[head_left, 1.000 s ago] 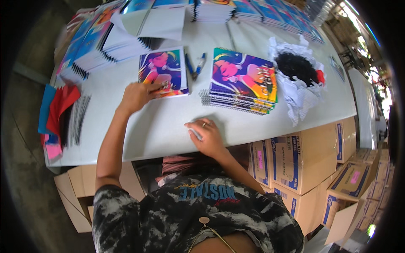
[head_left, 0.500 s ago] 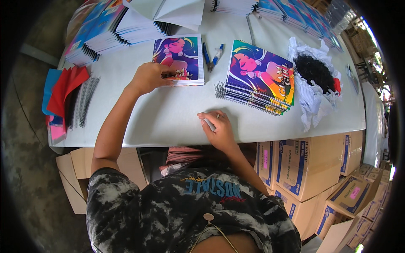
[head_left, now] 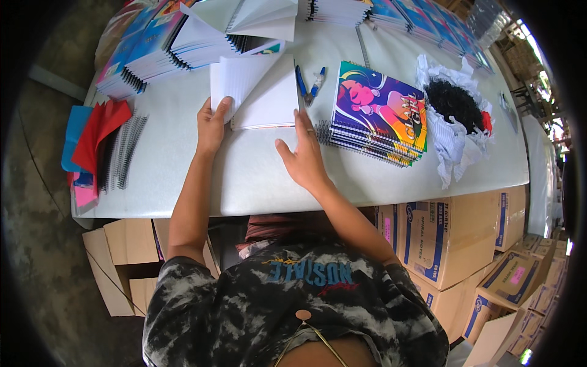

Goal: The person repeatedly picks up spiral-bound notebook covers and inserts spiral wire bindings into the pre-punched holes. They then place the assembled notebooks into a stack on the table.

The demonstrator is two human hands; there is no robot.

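A notebook [head_left: 266,104] lies on the white-topped table in front of me, its cover and some sheets folded back to the left. A lined page curls up over its left half, and white paper shows on the right. My left hand [head_left: 211,125] pinches the turned-back sheets at their lower left, thumb on top. At the notebook's lower right edge is my right hand [head_left: 303,153], fingers stretched out and thumb apart, gripping nothing. Pliers with blue handles [head_left: 309,87] rest just beyond it. To the right sits a stack of spiral notebooks [head_left: 379,110] with colourful illustrated covers.
Stacked notebooks [head_left: 143,64] line the table's far side. Loose wire coils [head_left: 127,150] lie at left beside red sheets [head_left: 95,134]. A black tangled bundle [head_left: 455,105] rests on crumpled paper [head_left: 451,153] at right. Cardboard boxes [head_left: 458,238] stand below the table's right side.
The notebook's illustrated cover has been turned back to the left, baring its pages. My left hand moved to the folded sheets; my right hand moved forward to the notebook's right edge and opened.
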